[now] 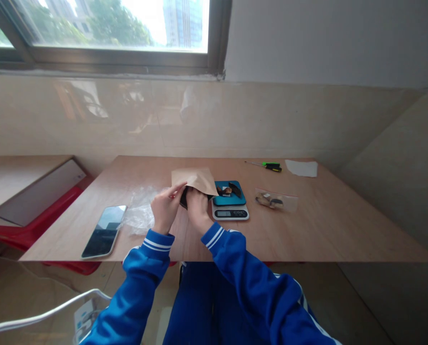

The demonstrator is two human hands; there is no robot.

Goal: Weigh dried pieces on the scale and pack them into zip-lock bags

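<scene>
A brown paper bag (pixel 196 177) lies at the middle of the table with its mouth toward me. My left hand (pixel 164 206) pinches the bag's edge at its left side. Inside the mouth is my right hand (pixel 197 206); its fingers are hidden there, so what they hold does not show. Just right of the bag stands a small digital scale (pixel 230 212) with a blue tray (pixel 231 199) on top. Dark brown dried pieces (pixel 234 189) and a small white slip rest in that tray.
A clear zip bag (pixel 289 203) with brown pieces lies right of the scale. Screwdrivers (pixel 271 166) and white paper (pixel 302 167) lie at the back right. Crumpled clear plastic (pixel 138 215) and a phone (pixel 104 232) are on the left. A white cable (pixel 45 314) crosses the lower left.
</scene>
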